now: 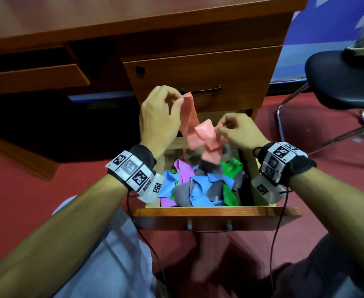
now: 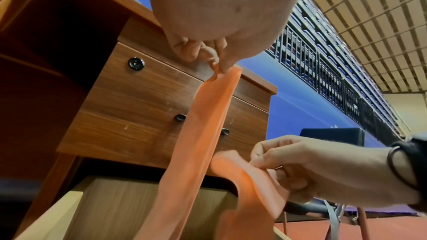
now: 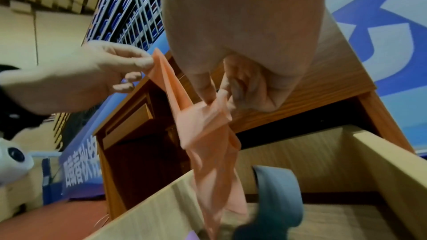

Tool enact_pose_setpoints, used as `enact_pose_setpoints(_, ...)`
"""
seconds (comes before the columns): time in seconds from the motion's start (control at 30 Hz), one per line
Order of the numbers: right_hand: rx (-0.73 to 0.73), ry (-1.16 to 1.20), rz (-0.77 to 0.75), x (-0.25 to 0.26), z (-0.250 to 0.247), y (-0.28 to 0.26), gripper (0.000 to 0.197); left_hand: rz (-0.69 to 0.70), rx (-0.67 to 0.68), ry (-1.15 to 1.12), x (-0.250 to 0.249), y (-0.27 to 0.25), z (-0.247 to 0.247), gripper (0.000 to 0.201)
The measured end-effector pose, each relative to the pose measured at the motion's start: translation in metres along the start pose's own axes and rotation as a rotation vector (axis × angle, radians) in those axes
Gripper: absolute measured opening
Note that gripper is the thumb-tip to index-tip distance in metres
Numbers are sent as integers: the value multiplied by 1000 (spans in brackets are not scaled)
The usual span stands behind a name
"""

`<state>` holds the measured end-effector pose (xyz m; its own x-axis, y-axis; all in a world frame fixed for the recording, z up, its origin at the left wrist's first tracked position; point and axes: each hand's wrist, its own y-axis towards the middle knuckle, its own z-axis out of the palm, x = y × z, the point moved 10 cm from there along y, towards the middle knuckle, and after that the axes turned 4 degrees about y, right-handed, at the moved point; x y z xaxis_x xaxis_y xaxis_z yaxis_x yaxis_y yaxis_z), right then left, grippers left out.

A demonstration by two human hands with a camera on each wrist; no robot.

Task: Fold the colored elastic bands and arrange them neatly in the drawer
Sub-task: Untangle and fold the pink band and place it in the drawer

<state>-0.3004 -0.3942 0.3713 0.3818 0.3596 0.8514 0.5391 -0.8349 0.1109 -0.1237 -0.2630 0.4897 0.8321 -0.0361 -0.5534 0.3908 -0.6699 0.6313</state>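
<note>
Left hand [image 1: 158, 117] pinches one end of the pink band [image 1: 200, 132] between thumb and fingertips, raised in front of the closed upper drawer [image 1: 202, 72]. Right hand [image 1: 239, 131], lower and to the right, pinches another part of the same band, which bunches into loose folds at its fingers. Between the two hands the strip runs taut and slanted; below the right hand its free end dangles into the open drawer [image 1: 215, 211].

Under it, at the near end of that drawer, lies a tangled pile of bands [image 1: 198, 186]: blue, purple, green and grey, none folded as far as I can tell. The far end shows bare wood. In the right wrist view a grey band [image 3: 277, 189] arches up just beside the hanging pink tail.

Judging from this, the fold has barely begun and nearly all the sorting remains.

Risks: both grips are fingertip pinches on thin, stretchy material, so tension could snap an end free. The hanging tail may snag the grey loop and drag it up. The bunching at the right hand suggests a twist, which would give a crooked fold.

Around this stand the wooden desk [image 1: 133, 18], a black chair [image 1: 344, 82] at right, and red carpet [image 1: 26, 201]. Both wrists carry black-and-white square code markers. White characters on a blue banner [image 3: 80, 167] appear in the right wrist view, too blurred to read.
</note>
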Motion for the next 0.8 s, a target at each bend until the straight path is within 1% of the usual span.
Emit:
enact_pose_setpoints(0.03,-34,-21,-7,2,-2,-1,9,-17,20,8,4,0,3,3)
enact_pose_setpoints(0.1,-100,-97,-102,15,-5,-5,7,-63,69,19,13,-1,12,4)
enact_pose_setpoints(0.17,-215,-72,-218,30,-16,-9,7,-101,119,41,22,-1,20,7)
enact_pose_setpoints(0.2,-265,-53,-234,33,-22,-9,8,-118,145,50,25,-2,23,8)
enact_pose_setpoints(0.23,-289,-28,-212,32,-24,-8,10,-130,174,57,29,-3,27,9)
enact_pose_setpoints(0.3,-273,50,-134,26,-22,-4,13,-148,238,84,33,-6,34,11)
enact_pose_setpoints(0.37,-234,118,-61,17,-16,-1,13,-169,294,143,36,-10,42,14)
enact_pose_setpoints(0.43,-189,154,3,9,-9,-2,14,-188,320,188,39,-13,46,17)
enact_pose_setpoints(0.5,-108,141,123,-1,1,-4,14,-195,332,215,40,-14,47,17)
enact_pose_setpoints(0.57,72,136,332,-21,21,-13,13,-192,343,221,41,-14,48,17)
enact_pose_setpoints(0.63,276,238,540,-38,46,-29,10,-187,356,217,40,-14,49,16)
enact_pose_setpoints(0.67,331,275,602,-44,53,-35,17,-184,360,219,39,-15,50,16)
enact_pose_setpoints(0.7,358,287,638,-47,57,-39,29,-184,362,223,39,-15,50,16)
enact_pose_setpoints(0.77,380,254,656,-50,58,-39,46,-187,369,227,39,-16,50,14)
enact_pose_setpoints(0.8,388,234,649,-50,58,-38,49,-187,371,225,39,-16,50,13)
